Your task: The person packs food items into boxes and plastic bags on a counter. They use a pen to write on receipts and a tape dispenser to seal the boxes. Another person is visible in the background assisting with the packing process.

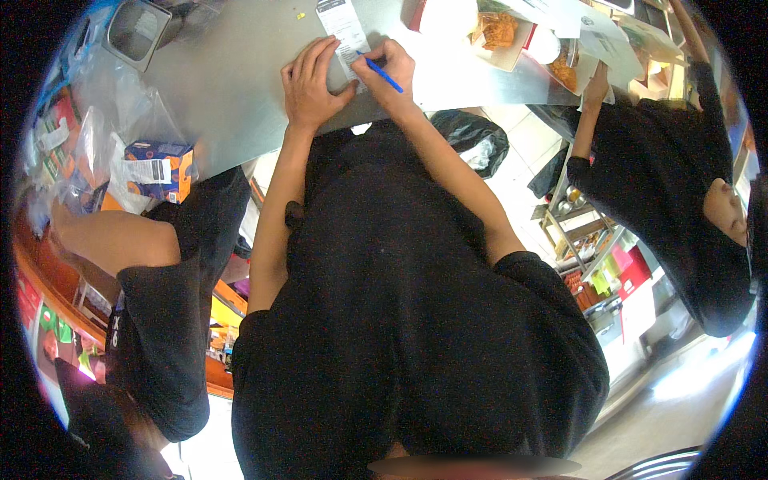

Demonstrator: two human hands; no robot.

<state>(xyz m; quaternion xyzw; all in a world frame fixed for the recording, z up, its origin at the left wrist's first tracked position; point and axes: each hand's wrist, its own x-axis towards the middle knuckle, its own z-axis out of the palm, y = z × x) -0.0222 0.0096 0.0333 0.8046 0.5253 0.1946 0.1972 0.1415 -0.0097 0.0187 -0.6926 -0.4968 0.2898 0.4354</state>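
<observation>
A long paper slip with printing (343, 27) lies on the metal counter (240, 78) in front of me. My left hand (313, 84) rests palm down at the slip's left edge, fingers slightly apart, holding nothing. In my right hand (387, 72) is a blue pen (384, 75), gripped between thumb and fingers. The pen's front end is over the slip's right side; whether it touches the paper cannot be told.
A metal container (137, 33) stands at the back left. Plastic bags and a blue-and-orange box (159, 171) lie near a co-worker's arm (120, 240). At right, fried food (497, 30) sits in a carton; another co-worker's hand (595, 87) touches papers. A black bin bag (471, 141) is below the counter.
</observation>
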